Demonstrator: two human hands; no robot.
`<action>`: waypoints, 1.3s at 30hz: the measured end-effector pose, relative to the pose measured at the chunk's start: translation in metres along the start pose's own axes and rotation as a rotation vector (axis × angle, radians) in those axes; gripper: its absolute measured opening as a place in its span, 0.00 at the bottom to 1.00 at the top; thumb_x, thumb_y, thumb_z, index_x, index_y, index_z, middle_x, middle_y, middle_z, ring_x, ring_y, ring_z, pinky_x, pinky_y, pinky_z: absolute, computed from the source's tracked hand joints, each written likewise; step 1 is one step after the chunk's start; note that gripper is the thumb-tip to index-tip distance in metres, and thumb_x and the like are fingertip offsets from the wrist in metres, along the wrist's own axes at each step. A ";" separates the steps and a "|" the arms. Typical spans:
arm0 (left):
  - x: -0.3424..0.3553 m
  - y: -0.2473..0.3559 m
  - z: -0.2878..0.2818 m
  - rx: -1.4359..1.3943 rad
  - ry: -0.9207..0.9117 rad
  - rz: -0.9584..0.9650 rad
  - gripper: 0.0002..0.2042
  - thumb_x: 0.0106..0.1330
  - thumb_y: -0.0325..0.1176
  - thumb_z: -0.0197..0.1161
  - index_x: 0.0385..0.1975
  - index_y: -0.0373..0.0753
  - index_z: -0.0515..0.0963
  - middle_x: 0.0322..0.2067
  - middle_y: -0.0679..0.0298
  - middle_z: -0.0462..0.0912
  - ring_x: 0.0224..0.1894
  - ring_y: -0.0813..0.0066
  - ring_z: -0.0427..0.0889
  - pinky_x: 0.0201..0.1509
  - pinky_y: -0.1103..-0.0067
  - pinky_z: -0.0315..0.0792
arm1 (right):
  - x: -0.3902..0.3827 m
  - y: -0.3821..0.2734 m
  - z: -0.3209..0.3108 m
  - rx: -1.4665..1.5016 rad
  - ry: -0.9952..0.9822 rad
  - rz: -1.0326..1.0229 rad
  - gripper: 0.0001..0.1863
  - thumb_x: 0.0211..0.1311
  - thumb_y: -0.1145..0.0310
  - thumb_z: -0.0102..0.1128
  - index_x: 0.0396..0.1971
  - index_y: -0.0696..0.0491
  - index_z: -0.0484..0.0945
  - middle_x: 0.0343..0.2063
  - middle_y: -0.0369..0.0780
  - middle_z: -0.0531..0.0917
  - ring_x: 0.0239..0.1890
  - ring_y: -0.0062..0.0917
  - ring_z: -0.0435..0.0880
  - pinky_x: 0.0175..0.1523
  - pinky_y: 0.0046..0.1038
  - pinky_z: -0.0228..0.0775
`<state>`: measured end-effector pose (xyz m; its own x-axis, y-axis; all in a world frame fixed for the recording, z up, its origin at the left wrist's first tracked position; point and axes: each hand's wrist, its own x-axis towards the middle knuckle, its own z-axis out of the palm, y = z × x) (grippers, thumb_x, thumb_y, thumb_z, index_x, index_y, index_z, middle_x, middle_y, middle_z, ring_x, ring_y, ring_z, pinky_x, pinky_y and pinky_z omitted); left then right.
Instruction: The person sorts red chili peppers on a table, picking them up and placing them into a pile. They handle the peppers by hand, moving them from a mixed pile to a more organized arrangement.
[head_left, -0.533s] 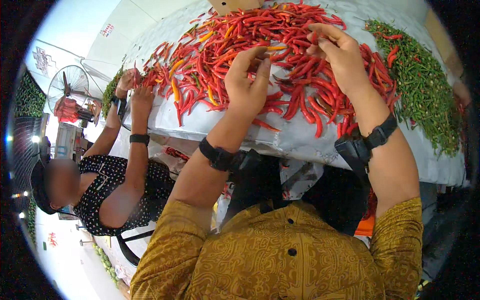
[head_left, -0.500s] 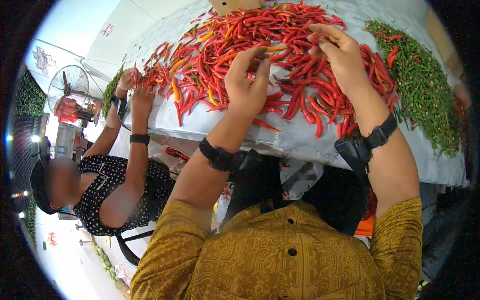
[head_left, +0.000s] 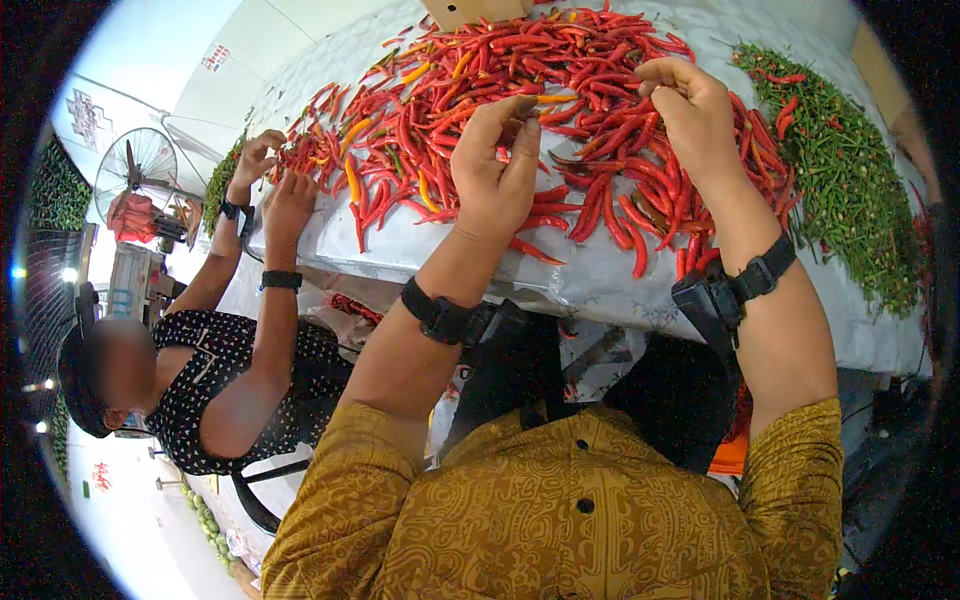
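At upper centre, our left hand curls loosely, thumb apart, over the red chillies; at upper right, our right hand bends its fingers thumbward, and we cannot tell whether it grips anything. Sweeping back low could drag chillies off the table.

Behind the left hand and right hand sit black straps with boxy modules; farther back, a mustard shirt with tonal swirls, elbow-length sleeves, round dark buttons.
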<state>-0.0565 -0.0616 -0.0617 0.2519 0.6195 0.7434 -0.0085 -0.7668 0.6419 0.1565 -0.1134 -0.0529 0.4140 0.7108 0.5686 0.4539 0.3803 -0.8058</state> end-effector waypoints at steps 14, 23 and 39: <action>-0.002 0.007 -0.005 0.138 -0.127 -0.043 0.09 0.64 0.22 0.57 0.44 0.32 0.76 0.38 0.62 0.78 0.42 0.75 0.77 0.49 0.80 0.71 | -0.001 -0.003 -0.002 0.076 -0.010 0.043 0.12 0.51 0.69 0.55 0.34 0.58 0.81 0.25 0.37 0.83 0.29 0.19 0.79 0.36 0.23 0.70; -0.001 0.009 0.002 0.160 -0.251 0.080 0.08 0.58 0.27 0.62 0.37 0.34 0.79 0.32 0.56 0.80 0.30 0.67 0.80 0.35 0.77 0.74 | -0.003 -0.010 -0.001 -0.269 -0.207 -0.065 0.14 0.49 0.66 0.58 0.35 0.55 0.82 0.33 0.45 0.84 0.37 0.35 0.83 0.45 0.32 0.73; 0.027 0.024 -0.011 0.186 -0.234 -0.219 0.11 0.57 0.31 0.66 0.39 0.35 0.81 0.32 0.62 0.83 0.35 0.74 0.81 0.40 0.76 0.75 | -0.007 -0.007 0.000 -0.489 -0.285 -0.211 0.12 0.50 0.64 0.59 0.33 0.53 0.82 0.34 0.47 0.82 0.41 0.43 0.78 0.52 0.40 0.68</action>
<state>-0.0603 -0.0616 -0.0245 0.4433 0.7333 0.5156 0.2402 -0.6513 0.7198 0.1506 -0.1208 -0.0510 0.0788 0.8058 0.5869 0.8416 0.2618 -0.4724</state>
